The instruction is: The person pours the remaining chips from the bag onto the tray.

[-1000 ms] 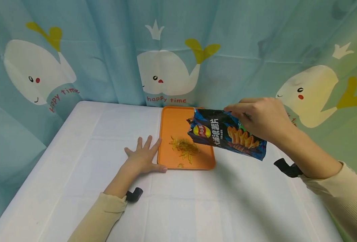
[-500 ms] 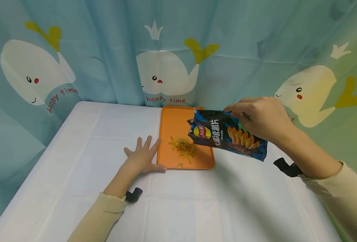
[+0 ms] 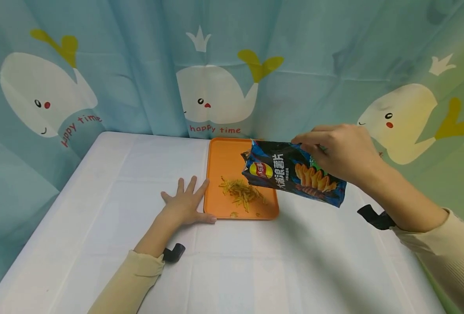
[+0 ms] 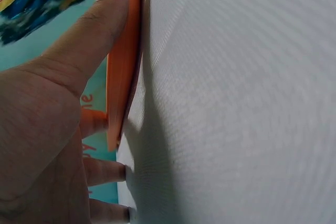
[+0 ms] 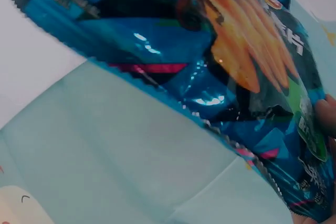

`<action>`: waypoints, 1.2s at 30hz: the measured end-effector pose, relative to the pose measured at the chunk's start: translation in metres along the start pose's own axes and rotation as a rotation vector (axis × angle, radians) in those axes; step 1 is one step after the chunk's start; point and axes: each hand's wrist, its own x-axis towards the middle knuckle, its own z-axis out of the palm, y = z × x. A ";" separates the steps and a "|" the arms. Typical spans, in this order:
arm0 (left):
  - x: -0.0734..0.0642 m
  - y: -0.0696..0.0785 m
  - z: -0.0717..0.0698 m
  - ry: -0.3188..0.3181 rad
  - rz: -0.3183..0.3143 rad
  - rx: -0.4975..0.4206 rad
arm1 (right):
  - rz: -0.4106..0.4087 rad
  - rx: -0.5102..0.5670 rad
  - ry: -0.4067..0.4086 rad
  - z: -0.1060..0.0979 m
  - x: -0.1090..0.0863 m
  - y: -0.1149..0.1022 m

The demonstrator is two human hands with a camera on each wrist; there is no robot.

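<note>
My right hand (image 3: 341, 150) pinches a dark blue chip bag (image 3: 283, 172) by its upper edge and holds it tilted on its side above the table. The bag's torn mouth points left, over an orange tray (image 3: 225, 152). On the tray lies a heap of yellow potato chip pieces (image 3: 239, 192), with a few crumbs near the front rim. My left hand (image 3: 182, 205) is spread flat at the tray's left front corner, its thumb and index finger touching the rim. In the right wrist view the bag (image 5: 184, 82) fills the upper part, and only a little of the hand shows.
A white cloth (image 3: 216, 270) covers the table. Behind it hangs a light blue curtain (image 3: 145, 87) with whale prints, close to the tray's far edge. A black wrist mount (image 3: 375, 218) sits on the right wrist, another black mount (image 3: 174, 253) on the left.
More chip pieces lie on the tray, towards the right of the heap and near the front rim. The bag has shifted very slightly; the left hand stays in place.
</note>
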 end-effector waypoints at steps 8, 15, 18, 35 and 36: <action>0.000 0.000 -0.001 -0.002 0.003 0.001 | 0.005 0.001 -0.005 -0.001 0.002 0.000; -0.001 -0.001 0.000 0.001 0.001 -0.005 | -0.020 0.009 0.002 0.006 0.004 -0.003; -0.001 -0.001 0.000 -0.002 -0.003 -0.003 | -0.040 0.013 0.002 0.009 0.005 -0.005; -0.001 0.000 -0.002 0.002 0.006 0.007 | -0.071 0.008 0.032 0.005 0.007 -0.006; -0.001 0.000 -0.003 0.003 0.007 0.007 | -0.072 0.009 0.033 0.004 0.008 -0.006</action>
